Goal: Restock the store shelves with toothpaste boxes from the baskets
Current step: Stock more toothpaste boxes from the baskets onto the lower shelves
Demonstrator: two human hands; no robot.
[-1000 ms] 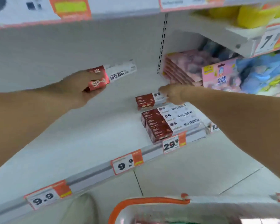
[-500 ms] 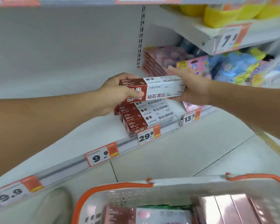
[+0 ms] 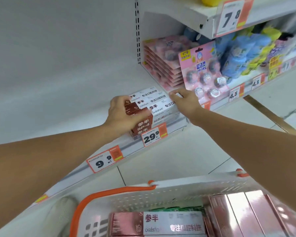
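scene: a person stands at a white store shelf (image 3: 58,127), both bare arms stretched toward a stack of toothpaste boxes (image 3: 154,106) at the shelf's front edge, just above the 29.9 price tag (image 3: 154,136).
left hand: the left hand (image 3: 123,115) grips the red end of the stack, fingers curled over the top boxes and the thumb against the front face.
right hand: the right hand (image 3: 184,101) touches the white end of the stack; its fingers look mostly straight, steadying rather than clasping.
where the boxes are: the stack rests on the shelf, just beside the pink hanging packs (image 3: 203,72); more boxes lie in the basket (image 3: 161,194) below.
risk: the stack sits right at the lip, so a nudge as either hand lets go could, by the look of it, tip the front boxes off toward the floor or the basket. the right hand is near the pink packs and might knock them.
count: at least three box tops show side by side, with at least one layer beneath; the exact total cannot be told. one basket; roughly four pink boxes and one red-and-white one visible in it. six price tags in view.
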